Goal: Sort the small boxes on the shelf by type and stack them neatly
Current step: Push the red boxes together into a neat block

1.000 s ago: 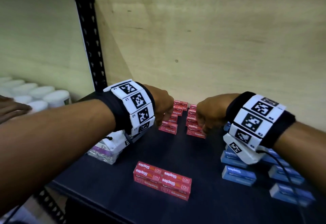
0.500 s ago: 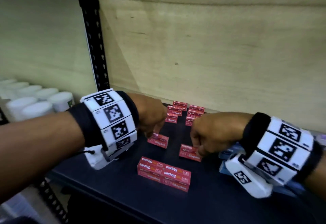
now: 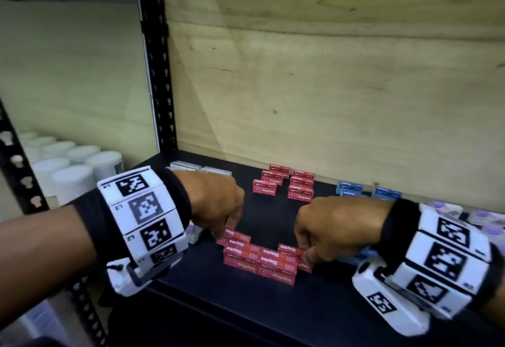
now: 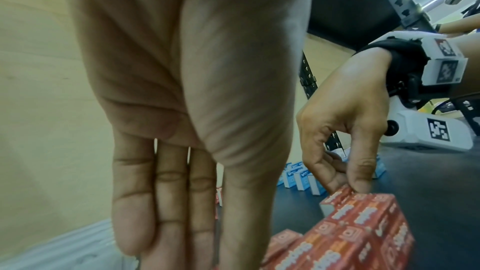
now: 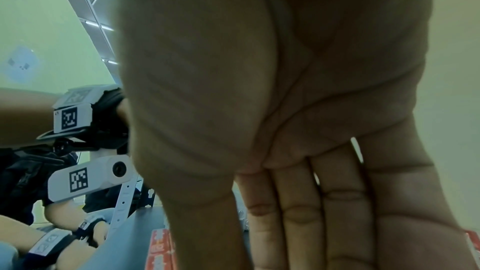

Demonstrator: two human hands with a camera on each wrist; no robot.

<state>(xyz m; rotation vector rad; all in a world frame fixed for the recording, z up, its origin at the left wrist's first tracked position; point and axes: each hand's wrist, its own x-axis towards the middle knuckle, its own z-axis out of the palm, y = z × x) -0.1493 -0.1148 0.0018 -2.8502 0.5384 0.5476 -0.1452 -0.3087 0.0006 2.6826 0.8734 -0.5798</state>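
Over the front of the dark shelf (image 3: 191, 303), both forearms reach in from the near edge, wrists level and knuckles up, with the hands drooping toward a block of red staple boxes (image 3: 259, 262) stacked near the front. At the block's left end, the left hand (image 3: 216, 204) pinches a single red box (image 3: 236, 236) between downward-pointing fingers and thumb. At the right end, the right hand (image 3: 328, 226) has its fingers curled round another red box (image 3: 291, 249), set against the block's upper back edge. From the left wrist, the right hand (image 4: 345, 114) shows more plainly: thumb and forefinger close on the end of that box (image 4: 337, 194) atop the red block (image 4: 358, 233), detail the head view hides behind knuckles. This wrist's own palm (image 4: 194, 69) fills the frame with fingers held together and pointing down; their tips run out of frame. In the right wrist view, the palm (image 5: 298, 79) blocks nearly everything, fingers together and extended downward, with only a sliver of red box (image 5: 159, 247) below. Farther back on the shelf, seen only from the head, more red boxes (image 3: 284, 185) stand in small stacks, blue boxes (image 3: 366, 190) sit to the right by the wooden back panel (image 3: 328, 86), and white jars (image 3: 71, 166) line the neighbouring bay.
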